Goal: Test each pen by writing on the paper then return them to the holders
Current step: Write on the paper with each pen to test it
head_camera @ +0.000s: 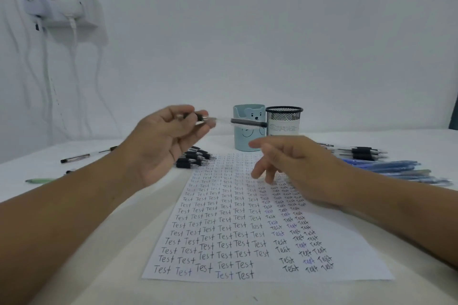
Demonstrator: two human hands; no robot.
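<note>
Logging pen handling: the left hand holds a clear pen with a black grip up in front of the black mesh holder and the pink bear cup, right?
Not quite: in the head view the bear cup is light blue, not pink. The left hand does hold the clear pen with a black grip up before the black mesh holder.

paper (262, 235) covered in rows of handwritten "Test", small print on mesh holder (284, 120) label unreadable

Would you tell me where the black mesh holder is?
The black mesh holder stands at the table's far centre, right beside the blue bear holder, beyond the paper.
</note>
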